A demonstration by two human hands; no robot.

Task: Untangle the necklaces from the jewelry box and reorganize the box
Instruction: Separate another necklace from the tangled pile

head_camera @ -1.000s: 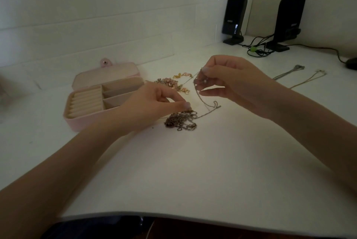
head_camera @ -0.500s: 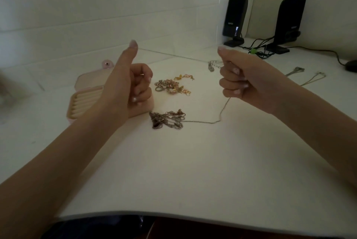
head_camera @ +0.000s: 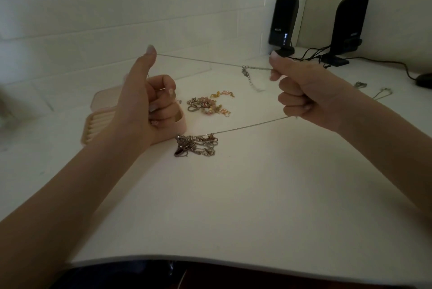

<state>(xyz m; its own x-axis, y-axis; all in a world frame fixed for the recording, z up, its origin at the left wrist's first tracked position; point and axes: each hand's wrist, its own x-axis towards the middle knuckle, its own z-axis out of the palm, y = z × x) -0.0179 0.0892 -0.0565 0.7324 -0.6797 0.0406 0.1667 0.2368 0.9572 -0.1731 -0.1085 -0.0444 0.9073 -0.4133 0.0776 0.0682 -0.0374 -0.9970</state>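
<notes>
Thin silver chain (head_camera: 210, 60) stretched taut left-to-right above counter (head_camera: 233, 195), between left hand (head_camera: 145, 106), fingers curled around it, thumb up, and right hand (head_camera: 301, 94), fist gripping it. Lower strand slants to tangle (head_camera: 196, 145) mid-counter. Pink jewelry box (head_camera: 98, 122) open near left edge.

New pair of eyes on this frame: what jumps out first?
Two raised fists: the left hand and right hand stretch a thin silver chain taut between them at mid-frame. Below, a tangled clump of necklaces lies on the white table, beside the open pink jewelry box.
</notes>
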